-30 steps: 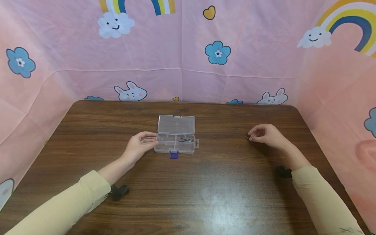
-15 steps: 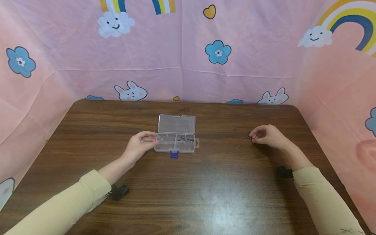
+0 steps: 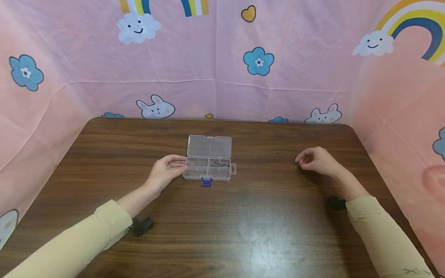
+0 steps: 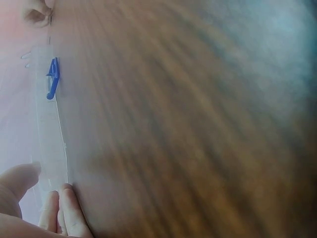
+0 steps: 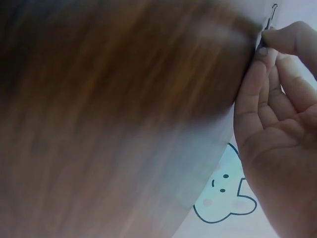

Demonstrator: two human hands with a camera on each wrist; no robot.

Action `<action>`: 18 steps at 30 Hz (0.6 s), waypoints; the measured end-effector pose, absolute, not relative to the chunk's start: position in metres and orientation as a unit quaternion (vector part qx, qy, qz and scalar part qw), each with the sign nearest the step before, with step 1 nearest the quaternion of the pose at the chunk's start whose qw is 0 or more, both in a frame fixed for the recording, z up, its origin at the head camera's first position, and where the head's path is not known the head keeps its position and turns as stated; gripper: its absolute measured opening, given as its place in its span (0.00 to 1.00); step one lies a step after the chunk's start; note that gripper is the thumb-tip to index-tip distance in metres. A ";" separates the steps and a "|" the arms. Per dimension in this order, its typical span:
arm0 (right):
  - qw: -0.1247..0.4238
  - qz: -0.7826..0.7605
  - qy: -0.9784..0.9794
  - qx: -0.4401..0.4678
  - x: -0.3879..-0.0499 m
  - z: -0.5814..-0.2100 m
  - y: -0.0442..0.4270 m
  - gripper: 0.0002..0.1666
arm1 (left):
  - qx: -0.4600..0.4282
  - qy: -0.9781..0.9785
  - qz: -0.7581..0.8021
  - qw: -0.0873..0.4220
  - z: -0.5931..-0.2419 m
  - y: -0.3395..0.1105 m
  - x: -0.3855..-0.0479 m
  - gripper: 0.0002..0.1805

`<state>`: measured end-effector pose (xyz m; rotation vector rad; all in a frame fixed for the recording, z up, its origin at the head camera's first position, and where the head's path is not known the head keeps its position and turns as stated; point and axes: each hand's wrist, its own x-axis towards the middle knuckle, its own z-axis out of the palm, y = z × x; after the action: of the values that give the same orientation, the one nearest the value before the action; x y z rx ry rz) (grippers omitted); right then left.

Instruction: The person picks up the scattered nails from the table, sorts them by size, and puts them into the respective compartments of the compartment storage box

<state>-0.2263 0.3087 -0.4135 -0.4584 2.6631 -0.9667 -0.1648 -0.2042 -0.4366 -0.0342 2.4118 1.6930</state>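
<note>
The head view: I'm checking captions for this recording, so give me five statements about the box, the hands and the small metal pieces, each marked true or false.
1. The clear box has its lid open. True.
2. The left hand holds the box's right end. False: it holds the left end.
3. The right hand pinches a thin metal piece. True.
4. The latch on the box's near side is red. False: it is blue.
5. All the metal pieces outside the box are in the right hand. False: loose pieces also lie on the table between the box and that hand.
</note>
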 end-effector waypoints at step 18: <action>0.115 -0.323 0.925 -0.163 -0.229 -0.409 0.301 0.08 | -0.013 0.815 0.570 0.101 -0.436 -0.204 -0.164 0.27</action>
<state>-0.2293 0.3006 -0.4093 -0.4782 2.7114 -0.9475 -0.1641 -0.2038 -0.4356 -0.0375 2.4090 1.6840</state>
